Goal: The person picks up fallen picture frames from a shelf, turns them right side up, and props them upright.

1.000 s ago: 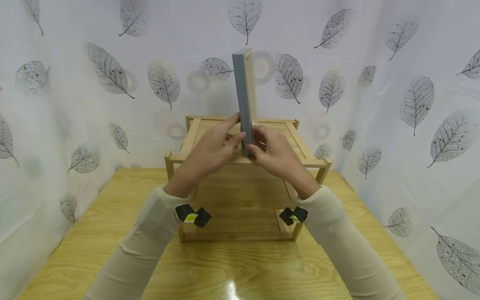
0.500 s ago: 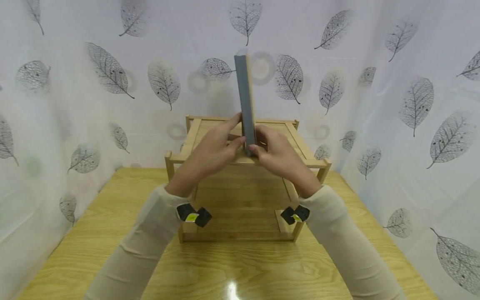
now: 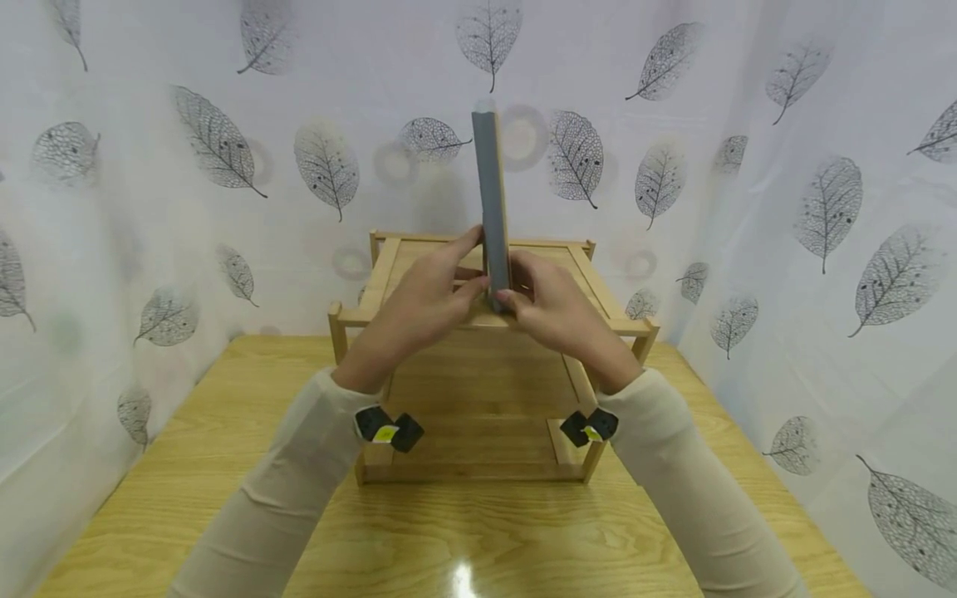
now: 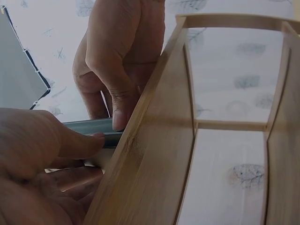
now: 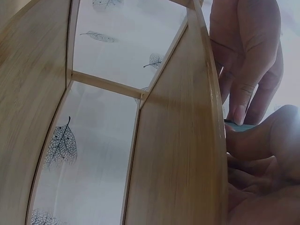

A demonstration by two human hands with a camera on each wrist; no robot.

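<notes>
An upright book (image 3: pixel 489 199) with a blue-grey spine stands over the front of a light wooden rack (image 3: pixel 359 316), leaning slightly left in the head view. My left hand (image 3: pixel 426 291) grips its lower left side, thumb at the spine's edge and fingers spread along the side. My right hand (image 3: pixel 553 307) holds the lower right side with its thumb on the spine. The book's lower end is at the rack's top front rail. Between the two hands, the left wrist view shows a dark blue-grey strip of the book (image 4: pixel 91 125); the rest is hidden there.
The rack stands on a wood-grain table (image 3: pixel 187 457), with a lower shelf board (image 3: pixel 478 440) beneath the top one. A whitish curtain (image 3: pixel 710 274) printed with leaves surrounds the back and sides.
The book has moved slightly right and turned, so its spine faces me and its cream side shows less. Both hands shift slightly along with it and keep their hold.
</notes>
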